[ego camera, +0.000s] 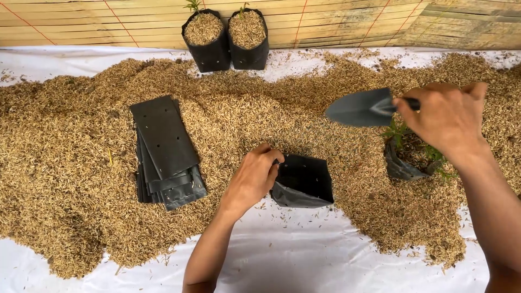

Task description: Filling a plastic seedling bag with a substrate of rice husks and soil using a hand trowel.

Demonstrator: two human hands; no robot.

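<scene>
Trowel handle (408, 103) hidden inside right hand (448, 120)

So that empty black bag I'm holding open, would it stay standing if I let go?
Probably not. The empty black bag looks thin and floppy, its wall creased where the left hand pinches it. Being empty, it seems light and apt to tip or collapse.

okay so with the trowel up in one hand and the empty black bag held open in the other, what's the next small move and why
Probably dip the trowel into the rice husk heap. Its blade looks empty and hangs over the pile, while the left hand holds the black bag open with nothing visible inside. The right hand grips the handle, so one scoop could then go into the bag.
</scene>
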